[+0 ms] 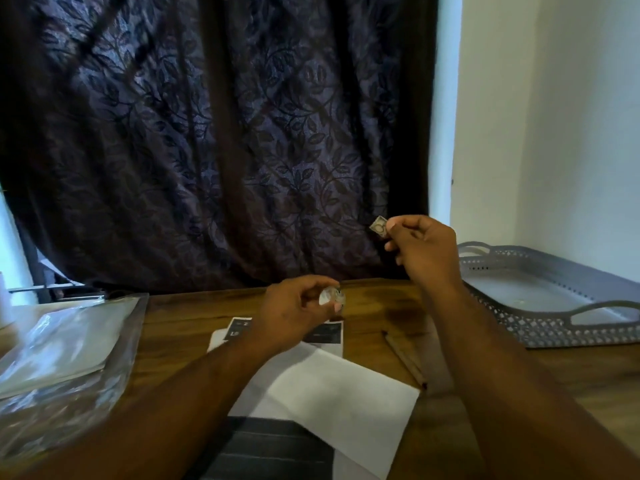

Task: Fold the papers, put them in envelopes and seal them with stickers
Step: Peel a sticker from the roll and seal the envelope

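In the right-centre of the frame, the person's right hand (426,247) is pinching a small square pale sticker (378,226) between thumb and fingertips, holding it raised against the dark leaf-patterned curtain (207,133). At centre, the left hand (294,313) is gripping a small shiny crumpled scrap (331,296), probably backing film, above the brown wooden table (381,299). A flat white paper piece (343,393), envelope or folded sheet, is lying at lower centre. The sticker is probably risking curling onto the fingers or landing crooked, since neither hand is steadying the paper.
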